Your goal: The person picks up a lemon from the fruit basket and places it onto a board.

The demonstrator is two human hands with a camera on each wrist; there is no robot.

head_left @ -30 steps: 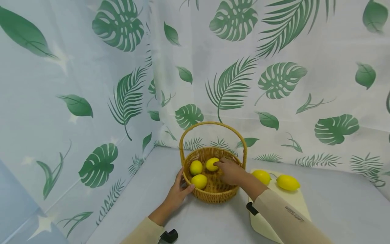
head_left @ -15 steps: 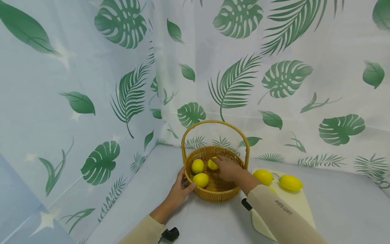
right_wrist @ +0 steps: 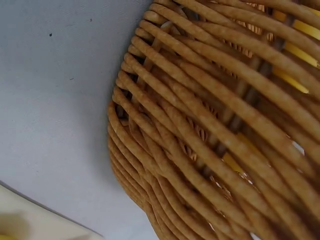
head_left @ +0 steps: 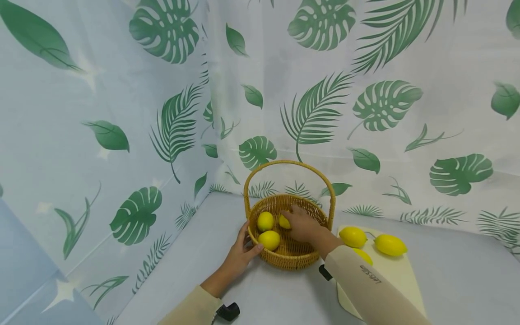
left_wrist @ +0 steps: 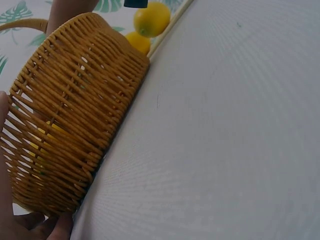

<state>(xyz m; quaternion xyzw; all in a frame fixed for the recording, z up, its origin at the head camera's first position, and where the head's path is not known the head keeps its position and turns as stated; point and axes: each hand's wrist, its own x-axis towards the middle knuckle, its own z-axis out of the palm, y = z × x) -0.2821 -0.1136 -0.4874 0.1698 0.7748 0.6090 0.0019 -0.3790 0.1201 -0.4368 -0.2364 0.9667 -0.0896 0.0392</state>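
Observation:
A round wicker basket with a tall arched handle stands on the table. My left hand grips its near left side, thumb at the rim and fingers around the outer wall. Inside lie two yellow lemons toward the left. Reaching in from the right, my right hand holds another lemon in its fingers, which cover much of it. The left wrist view shows the basket's woven side up close, with yellow visible through the gaps. In the right wrist view the weave hides my right hand.
To the right of the basket lies a cream cutting board. It bears one lemon at its back left, another lemon at its back right, and a third lemon partly behind my right sleeve. A leaf-printed curtain hangs behind.
My right hand now covers more of the lemon it holds. The right forearm has shifted left, exposing the third lemon on the board. My left hand stays on the basket.

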